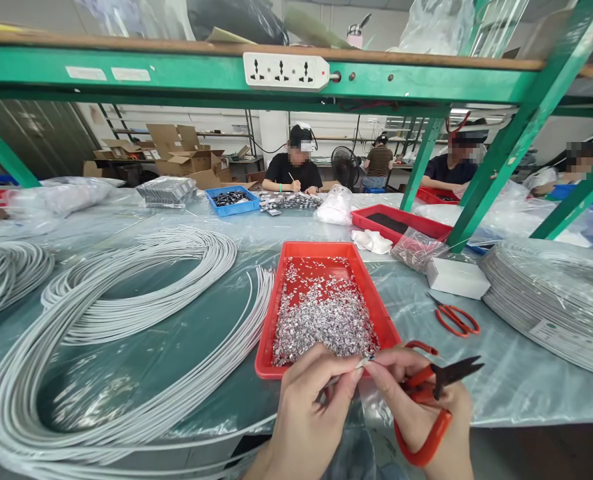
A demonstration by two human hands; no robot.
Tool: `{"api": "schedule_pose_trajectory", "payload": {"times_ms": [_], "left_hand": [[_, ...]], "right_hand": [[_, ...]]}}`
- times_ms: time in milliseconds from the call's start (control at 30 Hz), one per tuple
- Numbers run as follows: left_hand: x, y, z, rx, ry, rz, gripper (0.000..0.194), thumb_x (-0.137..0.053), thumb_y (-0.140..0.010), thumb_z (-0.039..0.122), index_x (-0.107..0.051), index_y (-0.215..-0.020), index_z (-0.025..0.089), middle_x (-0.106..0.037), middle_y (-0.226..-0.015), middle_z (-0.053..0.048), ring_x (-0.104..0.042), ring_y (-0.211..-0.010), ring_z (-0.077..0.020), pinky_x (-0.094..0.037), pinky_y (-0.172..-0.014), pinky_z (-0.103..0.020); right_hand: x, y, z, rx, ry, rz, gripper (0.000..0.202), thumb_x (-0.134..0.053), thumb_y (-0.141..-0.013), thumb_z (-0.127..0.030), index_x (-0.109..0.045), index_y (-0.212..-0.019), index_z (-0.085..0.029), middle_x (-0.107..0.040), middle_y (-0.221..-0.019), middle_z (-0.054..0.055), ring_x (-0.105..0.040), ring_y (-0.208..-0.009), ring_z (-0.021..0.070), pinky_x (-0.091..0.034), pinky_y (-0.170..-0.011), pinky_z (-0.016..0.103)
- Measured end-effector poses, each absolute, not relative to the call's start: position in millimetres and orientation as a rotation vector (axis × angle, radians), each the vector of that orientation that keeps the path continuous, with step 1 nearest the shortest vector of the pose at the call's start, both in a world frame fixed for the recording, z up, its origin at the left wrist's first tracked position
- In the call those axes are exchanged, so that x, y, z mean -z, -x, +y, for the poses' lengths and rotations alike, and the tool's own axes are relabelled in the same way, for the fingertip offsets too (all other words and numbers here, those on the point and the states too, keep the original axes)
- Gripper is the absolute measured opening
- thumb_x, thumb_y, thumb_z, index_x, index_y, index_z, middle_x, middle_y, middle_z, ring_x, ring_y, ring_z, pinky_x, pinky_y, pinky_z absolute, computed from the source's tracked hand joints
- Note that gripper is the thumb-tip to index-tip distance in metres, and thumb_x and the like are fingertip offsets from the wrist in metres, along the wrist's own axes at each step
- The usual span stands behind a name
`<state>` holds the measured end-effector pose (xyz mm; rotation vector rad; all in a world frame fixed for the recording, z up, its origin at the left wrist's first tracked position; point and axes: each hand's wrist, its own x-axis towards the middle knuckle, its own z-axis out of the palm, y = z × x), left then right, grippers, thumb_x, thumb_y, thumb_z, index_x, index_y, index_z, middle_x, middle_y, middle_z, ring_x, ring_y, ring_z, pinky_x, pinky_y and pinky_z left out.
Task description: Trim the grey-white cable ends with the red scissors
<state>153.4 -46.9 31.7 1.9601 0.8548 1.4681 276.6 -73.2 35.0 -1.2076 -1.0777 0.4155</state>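
Note:
My left hand [311, 400] is closed in a pinch on the end of a white cable [361, 364]. Against its fingertips, my right hand [401, 387] pinches at a small shiny piece [370, 357] on the cable's tip; its exact shape is too small to make out. Red-handled scissors [457, 372] hang in the right hand, blades pointing right, a handle loop around the palm. Just beyond both hands lies a red tray [265, 353] with a heap of tiny silver metal pieces [326, 323]. Coiled white cables [21, 373] lie to the left.
A second pair of scissors [457, 320] rests on the right, near a white box [457, 277] and a large cable coil [551, 300]. Green shelf posts [506, 147] rise from the table. Across it, a person [294, 170] sits behind a blue tray [232, 208].

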Motion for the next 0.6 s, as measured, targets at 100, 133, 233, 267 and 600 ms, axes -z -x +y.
{"api": "schedule_pose_trajectory", "payload": {"times_ms": [100, 133, 233, 267, 600], "left_hand": [[-30.6, -154.3, -46.0, -1.499, -2.022, 0.864, 0.012, -0.056, -0.08, 0.01, -0.067, -0.084, 0.014, -0.056, -0.067, -0.002, -0.052, -0.055, -0.0077, -0.041, -0.049, -0.017], [-30.3, -154.6, -45.8, -1.504, -2.039, 0.867, 0.012, -0.056, -0.08, 0.01, -0.067, -0.084, 0.014, -0.056, -0.066, -0.002, -0.051, -0.054, -0.0078, -0.041, -0.049, -0.017], [-29.9, -155.4, -45.1, -1.518, -2.078, 0.869, 0.012, -0.057, -0.079, 0.009, -0.067, -0.084, 0.013, -0.055, -0.065, -0.002, -0.051, -0.054, -0.0081, -0.041, -0.048, -0.018], [-29.9, -155.7, -44.9, -1.523, -2.085, 0.867, 0.012, -0.057, -0.079, 0.008, -0.067, -0.083, 0.012, -0.055, -0.065, -0.002, -0.051, -0.054, -0.0081, -0.041, -0.048, -0.018], [-30.5, -155.2, -45.0, -1.544, -2.045, 0.83, 0.012, -0.058, -0.077, 0.008, -0.067, -0.082, 0.014, -0.055, -0.063, -0.002, -0.05, -0.053, -0.0074, -0.041, -0.049, -0.017]], "right_hand": [[-32.8, -281.1, -70.8, -0.376, 1.198, -1.1, 0.016, -0.07, -0.067, -0.028, -0.064, -0.061, -0.014, -0.04, -0.047, -0.005, -0.038, -0.043, 0.0044, -0.033, -0.043, 0.015], [-31.8, -283.5, -69.7, -0.355, 1.192, -1.136, 0.016, -0.07, -0.067, -0.028, -0.064, -0.062, -0.014, -0.041, -0.047, -0.005, -0.038, -0.042, 0.0043, -0.034, -0.041, 0.014], [-29.9, -290.7, -67.2, -0.285, 1.154, -1.285, 0.016, -0.067, -0.071, -0.027, -0.065, -0.065, -0.013, -0.042, -0.044, -0.004, -0.04, -0.038, 0.0045, -0.035, -0.037, 0.013], [-29.9, -292.1, -66.9, -0.275, 1.138, -1.325, 0.015, -0.066, -0.072, -0.027, -0.065, -0.065, -0.013, -0.042, -0.043, -0.004, -0.04, -0.038, 0.0047, -0.035, -0.036, 0.013], [-32.4, -283.9, -67.9, -0.458, 1.119, -1.212, 0.018, -0.066, -0.071, -0.026, -0.061, -0.058, -0.015, -0.037, -0.043, -0.005, -0.033, -0.041, 0.0032, -0.031, -0.04, 0.012]]}}
